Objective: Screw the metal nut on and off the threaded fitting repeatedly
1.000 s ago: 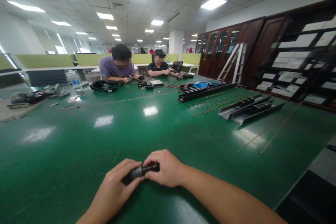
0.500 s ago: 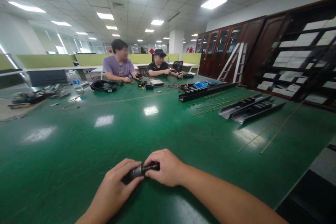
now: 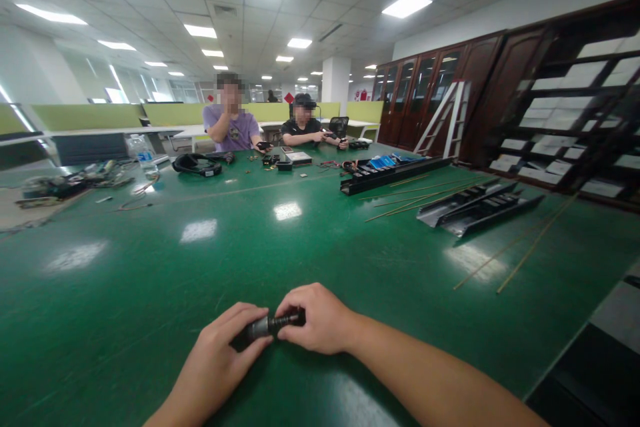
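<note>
My left hand wraps its thumb and fingers round the thick body of a dark cylindrical part with a grey band. A thinner, ribbed black shaft sticks out of that body to the right. The thumb and fingers of my right hand are closed on the dark far end of this shaft. Both hands are low over the green table, close together with a small gap between the fingertips. The part lies nearly level; its left end is hidden in my left palm, and its exact kind is not clear.
Black metal channels and thin brass-coloured rods lie on the green table at right. Two people sit across it, near a black headset. A water bottle and tangled scraps are at left.
Both my hands keep nearly the same place and grip, with only a tiny shift at the shaft. Across the table, the person in purple has raised a hand to the face.
</note>
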{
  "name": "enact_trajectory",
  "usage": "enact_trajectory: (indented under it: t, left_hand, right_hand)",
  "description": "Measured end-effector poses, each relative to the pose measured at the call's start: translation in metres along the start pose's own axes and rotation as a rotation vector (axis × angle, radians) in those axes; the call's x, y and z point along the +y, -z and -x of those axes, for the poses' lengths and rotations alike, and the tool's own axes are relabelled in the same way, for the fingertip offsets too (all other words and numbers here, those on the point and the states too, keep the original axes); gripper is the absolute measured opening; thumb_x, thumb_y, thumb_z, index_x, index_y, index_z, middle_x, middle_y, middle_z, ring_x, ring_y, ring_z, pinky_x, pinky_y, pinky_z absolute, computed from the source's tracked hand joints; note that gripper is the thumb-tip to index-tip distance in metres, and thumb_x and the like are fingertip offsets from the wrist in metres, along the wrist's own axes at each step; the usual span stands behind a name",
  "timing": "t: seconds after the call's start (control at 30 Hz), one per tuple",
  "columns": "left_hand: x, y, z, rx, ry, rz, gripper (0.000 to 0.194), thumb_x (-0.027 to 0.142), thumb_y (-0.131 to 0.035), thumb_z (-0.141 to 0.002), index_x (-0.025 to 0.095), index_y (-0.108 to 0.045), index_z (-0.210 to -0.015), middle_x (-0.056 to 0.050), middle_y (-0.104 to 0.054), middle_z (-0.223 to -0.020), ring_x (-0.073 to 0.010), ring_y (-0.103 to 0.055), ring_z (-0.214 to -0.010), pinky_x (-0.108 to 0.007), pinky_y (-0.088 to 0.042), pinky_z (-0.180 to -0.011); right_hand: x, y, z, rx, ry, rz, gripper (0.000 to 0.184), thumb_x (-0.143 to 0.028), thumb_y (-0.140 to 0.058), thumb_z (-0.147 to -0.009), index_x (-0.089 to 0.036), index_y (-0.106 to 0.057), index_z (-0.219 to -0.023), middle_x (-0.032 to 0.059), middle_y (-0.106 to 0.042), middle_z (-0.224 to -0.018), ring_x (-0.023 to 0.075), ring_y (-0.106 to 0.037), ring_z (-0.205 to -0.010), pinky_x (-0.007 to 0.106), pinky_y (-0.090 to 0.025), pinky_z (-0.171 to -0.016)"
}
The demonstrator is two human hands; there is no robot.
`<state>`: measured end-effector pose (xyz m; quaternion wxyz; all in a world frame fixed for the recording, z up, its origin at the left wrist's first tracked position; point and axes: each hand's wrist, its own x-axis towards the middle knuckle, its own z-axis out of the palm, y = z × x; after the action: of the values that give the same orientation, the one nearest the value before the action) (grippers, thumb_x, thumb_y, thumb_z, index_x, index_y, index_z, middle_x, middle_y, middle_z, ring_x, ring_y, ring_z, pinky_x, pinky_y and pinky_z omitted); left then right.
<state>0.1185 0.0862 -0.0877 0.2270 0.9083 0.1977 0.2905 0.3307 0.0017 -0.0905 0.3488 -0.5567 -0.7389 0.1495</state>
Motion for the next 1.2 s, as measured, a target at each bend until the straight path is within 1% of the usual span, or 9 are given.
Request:
enact_trajectory:
  t: [0.2, 0.53, 0.73, 0.87, 1.2]
  left_hand:
    - [0.0003, 0.0007, -0.0004, 0.005, -0.003, -0.004, 0.023, 0.029, -0.067, -0.087, 0.027, -0.067, -0.11, -0.004, -0.068, -0.101, -0.018, -0.067, -0.092, -0.025, -0.056, -0.081]
    - [-0.003, -0.0008, 0.0016, 0.013, -0.009, -0.018, 0.023, 0.03, -0.067, -0.087, 0.028, -0.066, -0.11, -0.002, -0.068, -0.102, -0.0174, -0.067, -0.092, -0.025, -0.056, -0.082]
    - [0.0014, 0.0013, -0.0008, 0.023, -0.009, -0.029, 0.023, 0.03, -0.068, -0.086, 0.028, -0.068, -0.109, -0.002, -0.069, -0.1, -0.0172, -0.068, -0.091, -0.024, -0.057, -0.08]
    - [-0.0006, 0.0012, -0.0004, 0.047, -0.026, -0.043, 0.023, 0.031, -0.068, -0.085, 0.025, -0.069, -0.108, -0.004, -0.07, -0.099, -0.0189, -0.069, -0.09, -0.026, -0.058, -0.08]
    - [-0.0056, 0.0014, 0.0011, 0.016, 0.022, -0.043, 0.023, 0.03, -0.068, -0.086, 0.027, -0.066, -0.11, -0.002, -0.068, -0.103, -0.0181, -0.066, -0.095, -0.026, -0.056, -0.084]
  right_hand:
    - [-0.0011, 0.0016, -0.0004, 0.007, -0.017, 0.002, 0.02, -0.029, -0.075, -0.073, -0.021, -0.072, -0.091, 0.0005, -0.07, -0.082, 0.0157, -0.063, -0.075, 0.024, -0.044, -0.07]
    - [0.0012, 0.0003, 0.0002, 0.009, -0.047, -0.019, 0.019, -0.031, -0.075, -0.073, -0.02, -0.071, -0.089, 0.0006, -0.07, -0.08, 0.0147, -0.062, -0.073, 0.024, -0.043, -0.067]
    - [0.0004, 0.0017, 0.0, 0.01, -0.068, -0.006, 0.017, -0.031, -0.073, -0.075, -0.02, -0.071, -0.087, 0.0005, -0.069, -0.078, 0.014, -0.062, -0.07, 0.023, -0.043, -0.064]
    - [-0.0013, 0.0041, -0.0002, 0.004, -0.088, -0.004, 0.016, -0.032, -0.072, -0.076, -0.02, -0.071, -0.086, 0.001, -0.069, -0.076, 0.014, -0.062, -0.068, 0.023, -0.043, -0.063]
    - [0.0039, 0.0047, 0.0002, 0.022, -0.08, -0.027, 0.015, -0.032, -0.072, -0.076, -0.019, -0.071, -0.085, -0.0004, -0.068, -0.073, 0.0126, -0.061, -0.065, 0.022, -0.043, -0.062]
